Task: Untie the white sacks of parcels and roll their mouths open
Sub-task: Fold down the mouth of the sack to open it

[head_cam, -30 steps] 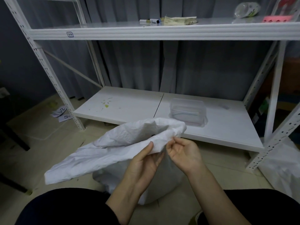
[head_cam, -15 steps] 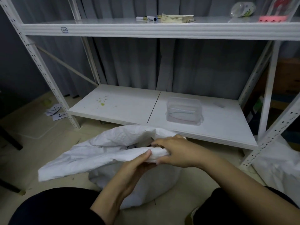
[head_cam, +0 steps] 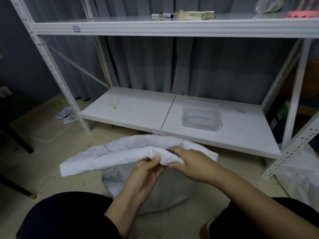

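Note:
A white woven sack (head_cam: pixel 120 152) stands on the floor between my knees, its loose top folded over toward the left into a thick roll. My left hand (head_cam: pixel 146 175) pinches the near side of the rolled edge from below, thumb on the fabric. My right hand (head_cam: pixel 189 161) grips the same fold from the right, fingers curled over the top and into the mouth. The sack's contents are hidden. A second white sack (head_cam: pixel 300 173) lies at the right, behind the shelf post.
A white metal shelving unit (head_cam: pixel 172 29) stands right behind the sack; its low shelf (head_cam: pixel 138 111) holds a clear plastic box (head_cam: pixel 201 116). Numbered paper slips (head_cam: pixel 66 114) lie on the floor at left. Dark furniture legs (head_cam: pixel 20 142) stand at far left.
The sack's top has come down from a raised, stretched-out flap to a lower rolled fold. My right hand turned over and now grips the fold from above.

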